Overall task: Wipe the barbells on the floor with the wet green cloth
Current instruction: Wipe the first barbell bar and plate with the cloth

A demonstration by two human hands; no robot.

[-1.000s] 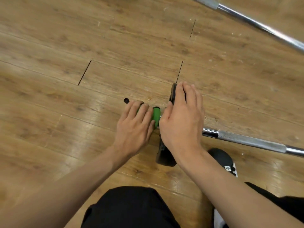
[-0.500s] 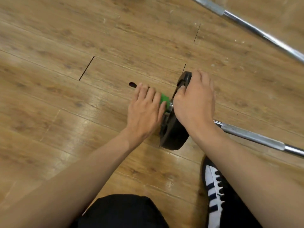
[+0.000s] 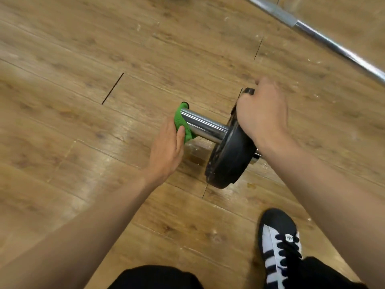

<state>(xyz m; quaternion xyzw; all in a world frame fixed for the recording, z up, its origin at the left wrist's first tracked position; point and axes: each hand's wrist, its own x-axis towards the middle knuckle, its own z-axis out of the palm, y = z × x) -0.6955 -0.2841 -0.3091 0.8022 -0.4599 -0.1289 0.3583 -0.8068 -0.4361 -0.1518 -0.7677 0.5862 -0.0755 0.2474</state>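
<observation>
A barbell lies on the wooden floor with its chrome sleeve [image 3: 205, 126] pointing left and a black weight plate [image 3: 228, 163] standing on edge. My left hand [image 3: 166, 147] holds the green cloth [image 3: 183, 122] against the end of the sleeve, thumb on the cloth and fingers fairly straight. My right hand [image 3: 261, 113] grips the top rim of the plate, fingers curled over it. The bar beyond the plate is mostly hidden behind my right forearm.
A second steel barbell bar [image 3: 325, 38] runs diagonally across the upper right of the floor. My black and white shoe [image 3: 279, 240] stands at the lower right, and my black trousers [image 3: 156, 278] fill the bottom edge.
My left hand has slid the cloth leftward along the sleeve to its end, baring the chrome. My right hand stays on the plate's rim. The view has shifted.
</observation>
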